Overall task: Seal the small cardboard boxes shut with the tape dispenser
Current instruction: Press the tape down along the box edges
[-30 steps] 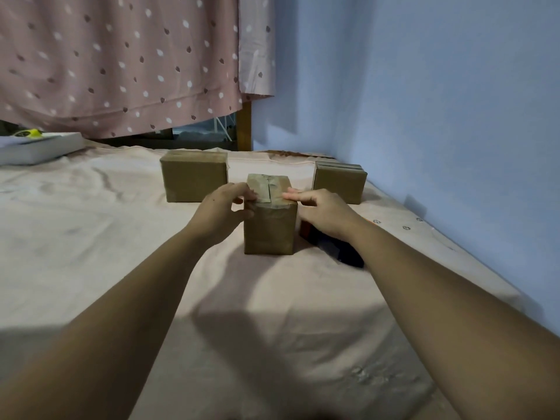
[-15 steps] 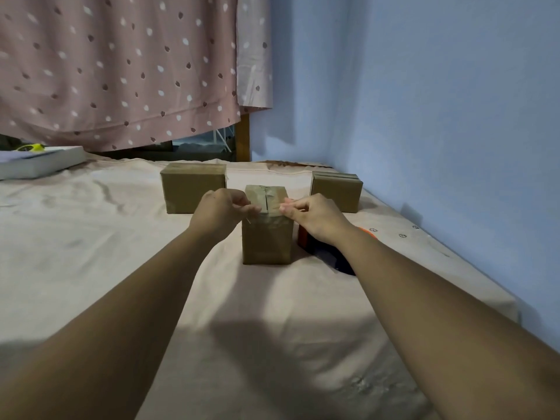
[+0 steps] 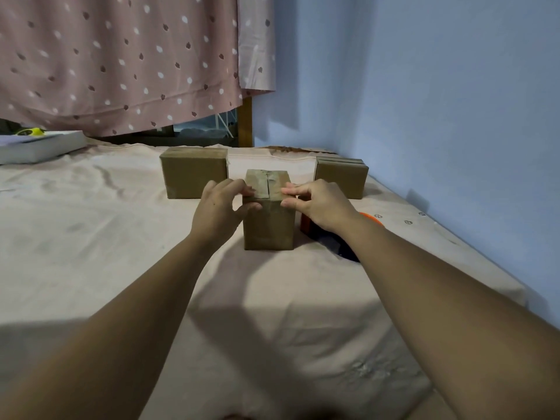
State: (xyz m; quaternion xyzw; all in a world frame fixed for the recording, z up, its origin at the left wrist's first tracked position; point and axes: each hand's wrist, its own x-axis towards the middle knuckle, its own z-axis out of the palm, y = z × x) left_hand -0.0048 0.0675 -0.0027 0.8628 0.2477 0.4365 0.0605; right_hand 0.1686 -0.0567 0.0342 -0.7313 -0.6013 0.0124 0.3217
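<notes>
A small brown cardboard box (image 3: 268,225) stands upright on the bed in the middle, its top flaps meeting at a seam with a strip of tape over it. My left hand (image 3: 218,209) grips the box's upper left edge, thumb on the front face and fingers on top. My right hand (image 3: 315,201) pinches the upper right edge the same way. The tape dispenser (image 3: 330,234), orange and black, lies on the sheet just right of the box, mostly hidden under my right wrist. Two more boxes stand behind: one at the left (image 3: 194,172), one at the right (image 3: 341,175).
The bed is covered with a pale pink sheet (image 3: 91,237). A blue wall (image 3: 439,116) runs close along the right. A dotted pink curtain (image 3: 121,62) hangs at the back. A white book (image 3: 39,147) with a yellow item lies at the far left.
Both hands stayed on the top edges of the middle box, fingers shifting slightly along the taped top. The camera view tilted a little.
</notes>
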